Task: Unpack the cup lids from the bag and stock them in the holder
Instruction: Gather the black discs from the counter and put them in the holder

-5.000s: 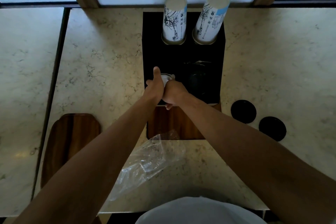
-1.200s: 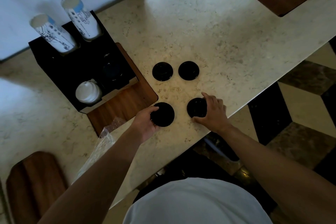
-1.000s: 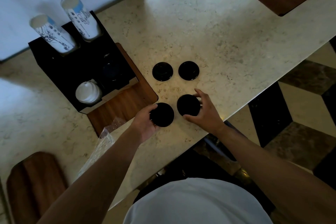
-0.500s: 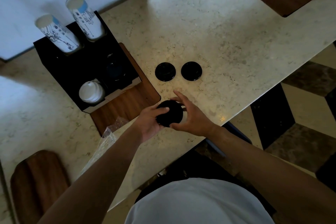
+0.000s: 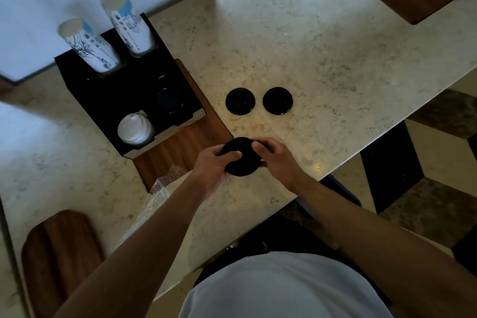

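Since approx 1 s ago, both hands have come together: I see the two black lids formerly apart on the counter (image 5: 335, 46) now merged into one stack of black lids (image 5: 242, 156). L hand (image 5: 214, 166) and R hand (image 5: 277, 160) both clasp that stack, thumbs on top, just above the counter near its front edge. Two more black lids (image 5: 240, 100) lie flat further back, side by side, not touching. Holder (image 5: 103, 95), left, has white lids (image 5: 135, 128) in front-left slot, 2 cup stacks (image 5: 87, 45) at rear. Plastic bag (image 5: 160, 188) lies under L forearm.
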Motion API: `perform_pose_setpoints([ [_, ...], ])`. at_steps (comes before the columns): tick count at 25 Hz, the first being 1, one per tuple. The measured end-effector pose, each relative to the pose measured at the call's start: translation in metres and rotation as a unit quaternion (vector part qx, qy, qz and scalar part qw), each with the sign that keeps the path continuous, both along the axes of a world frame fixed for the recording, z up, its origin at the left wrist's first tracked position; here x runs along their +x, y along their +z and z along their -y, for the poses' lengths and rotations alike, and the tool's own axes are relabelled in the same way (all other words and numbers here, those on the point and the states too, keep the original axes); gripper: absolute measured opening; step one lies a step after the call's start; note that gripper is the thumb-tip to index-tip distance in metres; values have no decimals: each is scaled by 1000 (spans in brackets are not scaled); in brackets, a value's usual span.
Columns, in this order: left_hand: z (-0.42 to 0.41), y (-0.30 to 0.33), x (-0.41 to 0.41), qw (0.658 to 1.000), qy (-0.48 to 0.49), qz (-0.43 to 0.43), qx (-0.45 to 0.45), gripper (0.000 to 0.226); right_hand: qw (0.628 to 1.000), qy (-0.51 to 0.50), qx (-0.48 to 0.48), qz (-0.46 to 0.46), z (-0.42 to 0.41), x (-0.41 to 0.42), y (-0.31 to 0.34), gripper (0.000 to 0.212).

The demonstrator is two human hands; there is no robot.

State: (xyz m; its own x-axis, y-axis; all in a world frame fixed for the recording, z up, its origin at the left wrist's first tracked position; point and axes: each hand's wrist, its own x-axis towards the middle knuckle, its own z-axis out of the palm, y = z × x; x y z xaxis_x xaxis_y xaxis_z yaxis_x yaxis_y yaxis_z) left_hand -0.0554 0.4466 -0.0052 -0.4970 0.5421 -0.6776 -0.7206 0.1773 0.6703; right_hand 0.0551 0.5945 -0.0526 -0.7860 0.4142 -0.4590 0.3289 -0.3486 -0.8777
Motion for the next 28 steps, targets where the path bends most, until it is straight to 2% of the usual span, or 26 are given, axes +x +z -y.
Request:
perform_pose_setpoints([
  [5, 3, -5, -2, 1000, -2, 1, -9, 31, 997, -32, -63, 18, -2, -7, -2, 27],
  [8, 2, -10, -4, 1000, 9, 20, -3, 32, 994, -46, -93, 20, -2, -12, -2, 36],
  [14, -7, -10, -13, 997, 31, 63, 15, 39, 984, -71, -163, -12, -10, -25, -5, 18],
  [18, -20, -11, -27, 995, 29, 92, 38, 41, 982, -73, -175, -22, -27, -36, -10, 35],
  [21, -31, -17, -39, 995, 11, 91, 30, 38, 985, -33, -167, -18, -46, -40, -16, 48],
  [23, -38, -21, -48, 996, -8, 90, 23, 37, 991, 15, -136, 6, -61, -44, -18, 50],
  [25, -46, -28, -55, 995, -6, 100, 19, 34, 997, 44, -51, 44, -75, -51, -20, 35],
  [27, -53, -34, -62, 995, 4, 100, 11, 34, 982, 17, 158, 103, -89, -58, -21, 23],
  [28, -57, -37, -65, 995, 11, 100, 6, 34, 949, -16, 283, 134, -97, -63, -23, 23],
])
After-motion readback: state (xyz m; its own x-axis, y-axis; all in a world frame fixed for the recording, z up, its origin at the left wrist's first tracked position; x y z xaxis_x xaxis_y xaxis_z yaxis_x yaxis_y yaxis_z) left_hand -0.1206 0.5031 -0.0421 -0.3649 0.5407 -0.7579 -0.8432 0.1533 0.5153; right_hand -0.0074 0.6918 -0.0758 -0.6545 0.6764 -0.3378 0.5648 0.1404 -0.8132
